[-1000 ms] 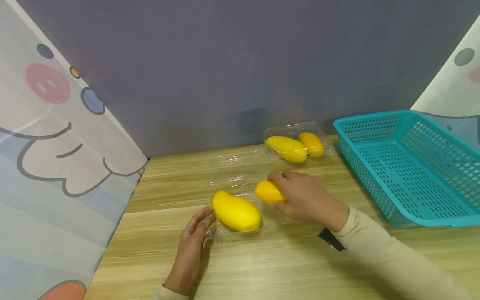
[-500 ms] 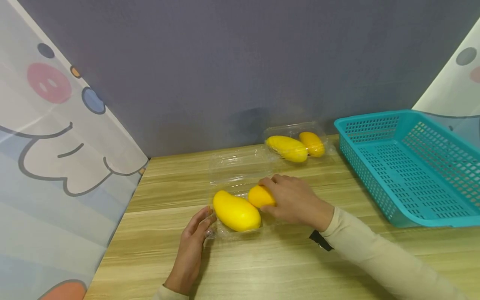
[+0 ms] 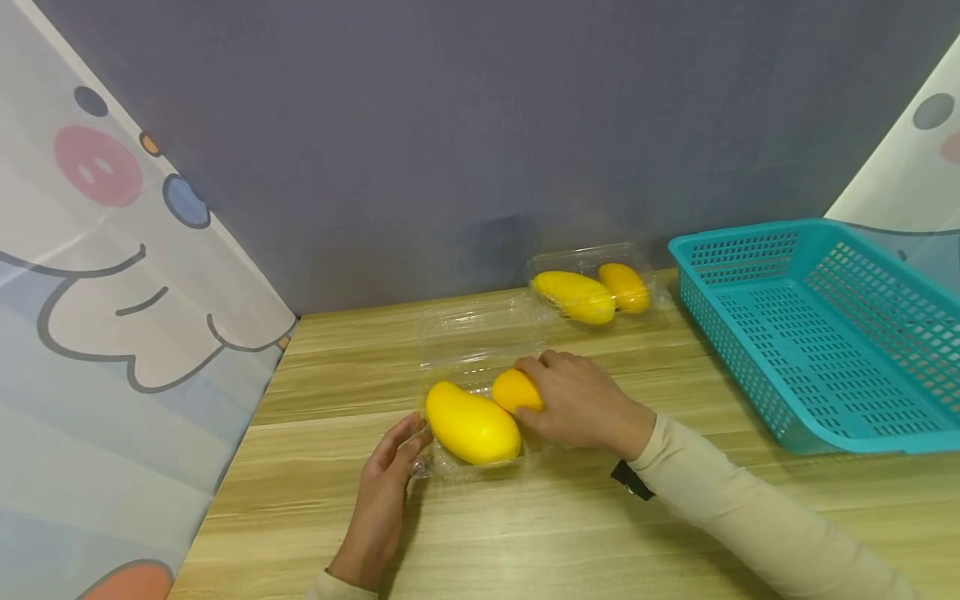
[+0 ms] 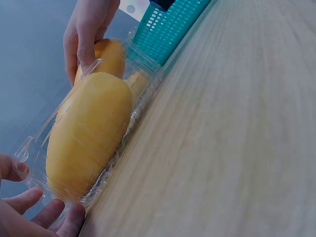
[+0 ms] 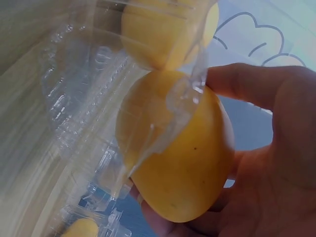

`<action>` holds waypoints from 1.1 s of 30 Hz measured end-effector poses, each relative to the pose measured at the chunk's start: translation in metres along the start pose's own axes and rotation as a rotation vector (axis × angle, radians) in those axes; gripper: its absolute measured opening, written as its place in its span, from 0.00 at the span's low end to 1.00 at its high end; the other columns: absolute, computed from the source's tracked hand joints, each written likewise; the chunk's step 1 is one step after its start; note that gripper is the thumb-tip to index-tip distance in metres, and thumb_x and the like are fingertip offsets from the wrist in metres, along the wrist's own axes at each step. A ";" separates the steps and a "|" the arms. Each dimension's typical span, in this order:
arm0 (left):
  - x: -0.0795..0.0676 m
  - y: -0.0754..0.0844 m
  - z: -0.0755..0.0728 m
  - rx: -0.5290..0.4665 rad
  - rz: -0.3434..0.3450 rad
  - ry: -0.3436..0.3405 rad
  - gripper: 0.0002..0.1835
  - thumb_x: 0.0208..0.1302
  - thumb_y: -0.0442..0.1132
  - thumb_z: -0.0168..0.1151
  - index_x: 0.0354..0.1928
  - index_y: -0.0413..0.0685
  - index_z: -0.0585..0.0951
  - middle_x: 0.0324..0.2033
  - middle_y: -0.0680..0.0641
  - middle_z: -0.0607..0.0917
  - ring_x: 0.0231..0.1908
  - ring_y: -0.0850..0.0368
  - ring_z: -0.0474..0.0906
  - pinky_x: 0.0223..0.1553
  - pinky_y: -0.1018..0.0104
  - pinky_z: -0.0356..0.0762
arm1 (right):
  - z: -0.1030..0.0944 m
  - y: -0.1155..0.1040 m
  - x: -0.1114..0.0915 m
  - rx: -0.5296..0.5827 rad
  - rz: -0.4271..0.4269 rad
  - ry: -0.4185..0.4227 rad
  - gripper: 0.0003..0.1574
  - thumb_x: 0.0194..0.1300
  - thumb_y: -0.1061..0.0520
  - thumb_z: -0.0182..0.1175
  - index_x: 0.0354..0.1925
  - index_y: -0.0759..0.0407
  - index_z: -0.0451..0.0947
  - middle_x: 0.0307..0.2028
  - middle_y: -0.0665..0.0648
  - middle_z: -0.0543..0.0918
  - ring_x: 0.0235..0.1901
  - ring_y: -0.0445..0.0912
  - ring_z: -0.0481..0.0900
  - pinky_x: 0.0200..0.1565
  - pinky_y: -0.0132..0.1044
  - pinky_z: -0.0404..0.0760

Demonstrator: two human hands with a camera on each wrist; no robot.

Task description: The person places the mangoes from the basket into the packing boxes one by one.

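In the head view, my left hand [image 3: 386, 475] holds the left end of an open clear plastic clamshell container [image 3: 480, 342], its fingertips right at the wall and corner tab. A large yellow mango [image 3: 472, 423] lies along the container's left part. My right hand [image 3: 581, 400] grips a smaller orange-yellow mango [image 3: 516, 392] at the right side of the container, beside the large one. In the right wrist view, thumb and fingers curl round this small mango [image 5: 182, 163], with a clear plastic edge across it. The container's lid is folded back, away from me.
Behind on the right sits another clear container [image 3: 585, 252] with a yellow mango [image 3: 573, 296] and an orange-yellow mango [image 3: 624, 288] inside. A teal perforated basket [image 3: 795, 425] stands at the right of the wooden table [image 3: 300, 467]. A grey wall [image 3: 480, 150] rises at the back.
My right hand has moved left with the small mango, bringing it into the container up beside the large mango. My left hand has stayed at the container's end.
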State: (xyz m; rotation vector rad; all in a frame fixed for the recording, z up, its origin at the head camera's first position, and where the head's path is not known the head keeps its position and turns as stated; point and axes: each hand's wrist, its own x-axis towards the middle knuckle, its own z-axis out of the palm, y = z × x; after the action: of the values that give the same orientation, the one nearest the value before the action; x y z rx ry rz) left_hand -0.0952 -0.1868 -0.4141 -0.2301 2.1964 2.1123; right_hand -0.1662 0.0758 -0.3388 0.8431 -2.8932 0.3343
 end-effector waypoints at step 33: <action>0.000 0.000 0.001 0.026 0.011 -0.002 0.26 0.79 0.46 0.46 0.74 0.54 0.62 0.70 0.44 0.70 0.72 0.47 0.63 0.72 0.49 0.59 | 0.020 -0.003 0.010 -0.033 0.038 -0.056 0.32 0.66 0.39 0.62 0.63 0.49 0.75 0.51 0.59 0.84 0.50 0.57 0.81 0.55 0.55 0.75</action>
State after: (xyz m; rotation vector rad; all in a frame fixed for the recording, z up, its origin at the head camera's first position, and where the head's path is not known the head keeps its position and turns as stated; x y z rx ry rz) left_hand -0.0948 -0.1856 -0.4143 -0.2143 2.2278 2.0867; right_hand -0.1736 0.0637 -0.3559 0.8055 -2.9611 0.2694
